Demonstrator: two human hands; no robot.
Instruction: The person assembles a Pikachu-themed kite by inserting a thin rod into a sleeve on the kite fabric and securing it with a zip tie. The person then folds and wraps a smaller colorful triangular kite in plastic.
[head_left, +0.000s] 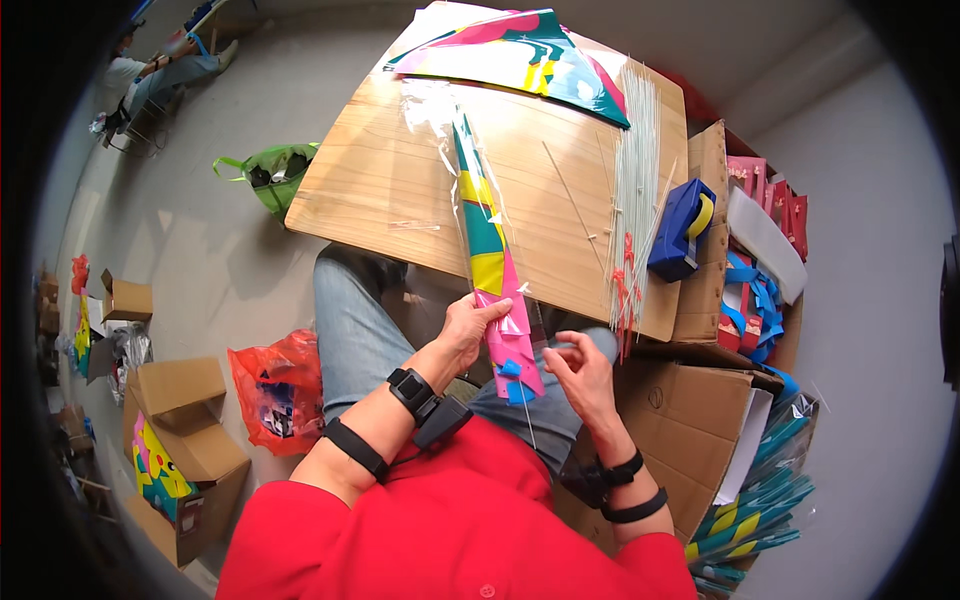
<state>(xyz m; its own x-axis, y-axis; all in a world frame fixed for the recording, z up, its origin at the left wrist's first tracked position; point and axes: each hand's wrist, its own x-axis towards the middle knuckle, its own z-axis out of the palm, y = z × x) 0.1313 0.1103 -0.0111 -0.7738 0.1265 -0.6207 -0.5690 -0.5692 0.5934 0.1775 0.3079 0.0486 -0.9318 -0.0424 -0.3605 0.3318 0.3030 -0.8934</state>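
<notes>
A slim rolled kite (487, 240) of teal, yellow and pink fabric lies over the table's near edge, its upper part inside a clear plastic sleeve (449, 150). My left hand (470, 328) is closed around its pink lower part. Blue strips (514, 382) and a thin rod (529, 420) stick out of the lower end, above my lap. Just right of that end is my right hand (583, 378), fingers curled together by the sleeve's edge; whatever they pinch is too small or clear to make out.
On the wooden table (350, 190) are folded printed fabric (520, 60), a bundle of thin white rods (634, 160) and a blue tape dispenser (683, 230). Cartons (690, 430) with wrapped rolls (750, 520) stand at right. A green bag (275, 180), red bag (275, 390) and open carton (190, 390) are left; a person (165, 75) sits beyond.
</notes>
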